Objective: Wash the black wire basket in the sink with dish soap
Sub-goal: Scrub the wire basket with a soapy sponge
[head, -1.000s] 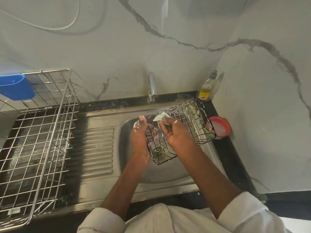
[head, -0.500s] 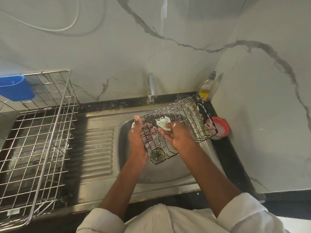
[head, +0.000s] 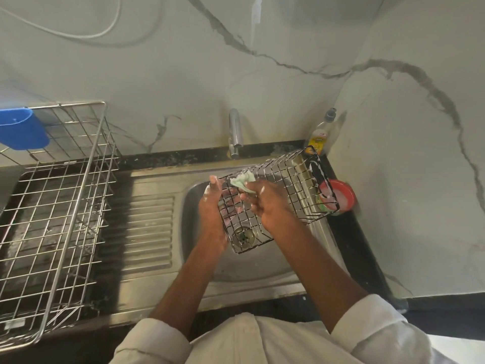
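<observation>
Basket point(head: 283, 190) — left hand point(head: 212, 206) holds, right hand point(head: 265, 200) scrubs.

single head cam, wide-angle (edges bowed), looking steeply down and forward, close over sink point(head: 262, 271), both forearms in frame

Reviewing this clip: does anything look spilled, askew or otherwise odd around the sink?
Nothing looks wrong. The black wire basket is tilted over the steel sink, but the left hand is holding it there while the right hand scrubs with a pale green scrubber; white foam streaks its far end.
</observation>
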